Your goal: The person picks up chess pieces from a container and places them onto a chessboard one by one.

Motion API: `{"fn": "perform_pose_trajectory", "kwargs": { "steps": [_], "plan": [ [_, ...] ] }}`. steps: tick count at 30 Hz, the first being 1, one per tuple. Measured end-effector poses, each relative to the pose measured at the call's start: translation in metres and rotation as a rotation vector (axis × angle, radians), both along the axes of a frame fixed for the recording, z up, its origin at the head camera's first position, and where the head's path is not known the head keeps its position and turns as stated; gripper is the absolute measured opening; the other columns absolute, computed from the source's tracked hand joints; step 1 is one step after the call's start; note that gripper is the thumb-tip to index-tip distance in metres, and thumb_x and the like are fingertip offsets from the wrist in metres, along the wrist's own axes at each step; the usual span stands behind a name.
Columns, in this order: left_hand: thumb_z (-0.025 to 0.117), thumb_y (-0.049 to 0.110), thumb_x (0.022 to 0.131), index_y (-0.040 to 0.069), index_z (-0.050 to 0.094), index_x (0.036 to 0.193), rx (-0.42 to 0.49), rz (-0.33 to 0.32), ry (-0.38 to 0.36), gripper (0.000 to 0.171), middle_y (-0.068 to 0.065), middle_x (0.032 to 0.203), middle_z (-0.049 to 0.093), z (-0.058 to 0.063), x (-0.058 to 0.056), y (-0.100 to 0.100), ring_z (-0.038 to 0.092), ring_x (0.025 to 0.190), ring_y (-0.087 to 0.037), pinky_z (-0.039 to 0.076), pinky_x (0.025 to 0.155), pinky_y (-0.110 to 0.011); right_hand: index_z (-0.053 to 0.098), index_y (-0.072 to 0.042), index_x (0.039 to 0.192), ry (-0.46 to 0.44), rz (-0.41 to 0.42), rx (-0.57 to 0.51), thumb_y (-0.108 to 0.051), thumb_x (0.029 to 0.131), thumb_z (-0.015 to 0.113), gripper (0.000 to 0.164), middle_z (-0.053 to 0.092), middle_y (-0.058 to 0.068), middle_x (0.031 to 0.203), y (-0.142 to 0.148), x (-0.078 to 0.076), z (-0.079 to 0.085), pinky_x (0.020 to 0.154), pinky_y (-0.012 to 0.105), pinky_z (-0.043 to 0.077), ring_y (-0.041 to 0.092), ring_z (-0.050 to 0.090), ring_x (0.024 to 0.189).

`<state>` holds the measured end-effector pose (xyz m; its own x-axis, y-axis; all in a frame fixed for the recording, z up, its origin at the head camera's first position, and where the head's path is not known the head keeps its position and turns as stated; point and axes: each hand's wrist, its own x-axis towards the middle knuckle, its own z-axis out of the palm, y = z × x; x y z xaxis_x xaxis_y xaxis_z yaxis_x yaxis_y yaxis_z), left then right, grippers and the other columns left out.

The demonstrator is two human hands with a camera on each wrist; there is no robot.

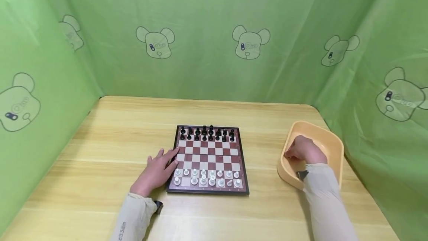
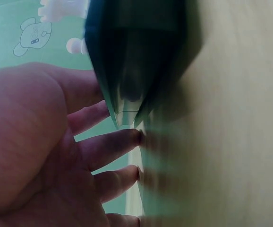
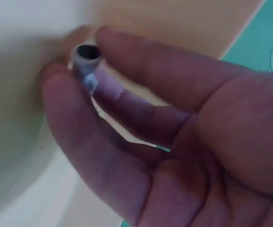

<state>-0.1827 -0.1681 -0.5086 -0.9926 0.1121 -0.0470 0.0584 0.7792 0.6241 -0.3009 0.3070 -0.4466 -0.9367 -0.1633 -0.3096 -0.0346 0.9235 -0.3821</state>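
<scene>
A magnetic-style chessboard (image 1: 207,154) lies on the table, with black pieces (image 1: 204,132) in two rows at the far side and white pieces (image 1: 203,178) in two rows at the near side. In the near row the second square from the left is bare, and one piece (image 1: 229,183) leans over. My left hand (image 1: 155,174) rests at the board's left edge, fingers spread. Inside the peach plastic bin (image 1: 336,151), my right hand (image 1: 305,148) pinches a small pale chess piece (image 3: 87,64) between thumb and fingers. Its hollow, dark round base faces the wrist camera; its top is hidden.
The bin stands at the table's right side, close to the green curtain (image 1: 384,129). Green curtains with printed bear heads close in the back and both sides. Light wood tabletop (image 1: 133,122) surrounds the board.
</scene>
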Motion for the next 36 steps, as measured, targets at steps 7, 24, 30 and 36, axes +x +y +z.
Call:
{"fn": "perform_pose_trajectory", "kwargs": {
  "steps": [7,24,30,36],
  "plan": [
    [0.051,0.028,0.109,0.015,0.043,0.159,0.008,-0.006,-0.004,0.053,-0.022,0.159,0.042,-0.001,-0.001,0.003,0.019,0.153,-0.049,-0.001,0.118,-0.074,0.067,-0.004,0.081,0.019,-0.059,-0.022,-0.014,0.084,0.074,0.012,0.062,0.002,0.072,0.013,0.011,0.014,0.062,0.03,0.046,0.018,0.057,0.069],
    [0.051,0.027,0.109,0.014,0.044,0.158,-0.004,-0.007,0.009,0.052,-0.023,0.158,0.043,0.001,-0.002,0.002,0.02,0.153,-0.049,0.001,0.118,-0.075,0.055,0.005,0.136,0.418,-0.151,-0.195,-0.017,0.094,0.068,0.049,0.069,0.02,0.111,-0.005,0.05,0.066,0.067,0.025,0.048,0.02,0.064,0.088],
    [0.052,0.028,0.109,0.014,0.044,0.158,-0.001,-0.004,0.009,0.052,-0.023,0.158,0.043,0.001,-0.001,0.001,0.02,0.152,-0.05,0.0,0.118,-0.075,0.062,-0.002,0.131,0.64,-0.142,-0.304,-0.015,0.094,0.068,0.039,0.072,0.009,0.105,-0.029,0.07,0.083,0.067,0.009,0.047,-0.008,0.057,0.078],
    [0.051,0.028,0.109,0.014,0.043,0.159,0.002,-0.003,0.008,0.052,-0.023,0.158,0.042,0.001,0.0,0.0,0.02,0.152,-0.05,0.0,0.118,-0.075,0.062,0.005,0.123,0.838,0.059,-0.617,0.011,0.086,0.071,0.038,0.067,0.003,0.096,-0.063,0.084,0.09,0.076,0.008,0.053,0.001,0.064,0.082]
  ]
}}
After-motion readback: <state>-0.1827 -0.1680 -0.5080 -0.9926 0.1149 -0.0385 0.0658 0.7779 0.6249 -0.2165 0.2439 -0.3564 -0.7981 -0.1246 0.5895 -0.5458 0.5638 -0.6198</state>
